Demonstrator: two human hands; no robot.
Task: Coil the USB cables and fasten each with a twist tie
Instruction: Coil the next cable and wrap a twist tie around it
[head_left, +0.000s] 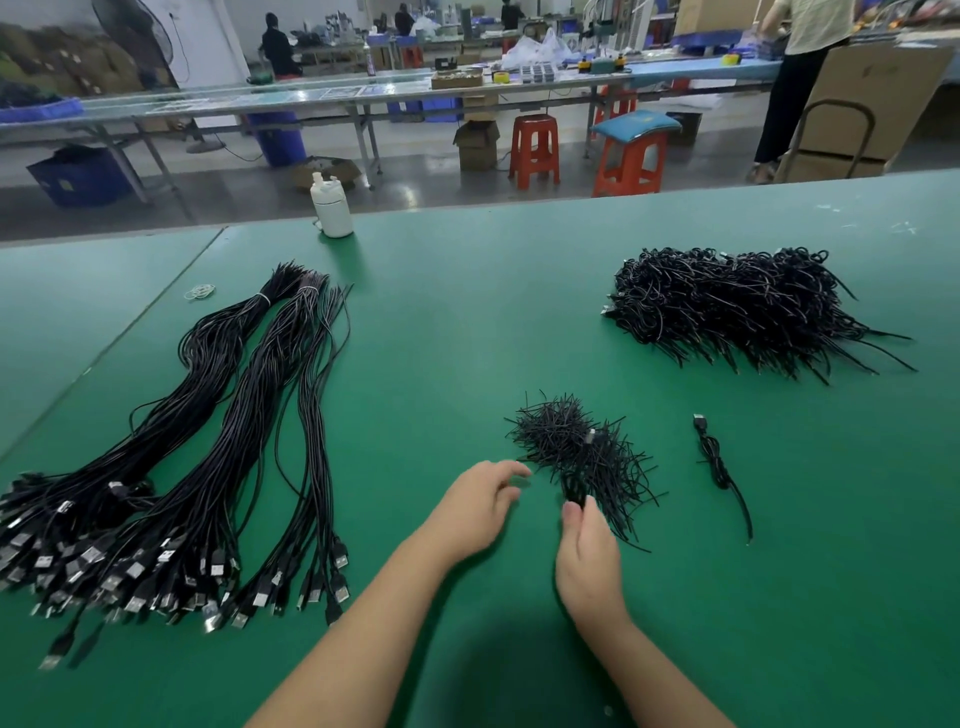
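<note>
With the right hand pinching a coiled cable at the ties' near edge, the open, empty left hand should tease out one tie only.

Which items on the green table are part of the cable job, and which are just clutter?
Job:
- uncoiled USB cables
- twist ties
- coiled cable
- finished pile
- right hand, holding a coiled cable
- left hand, open by the ties

Lying about:
- white bottle
- rubber bands
</note>
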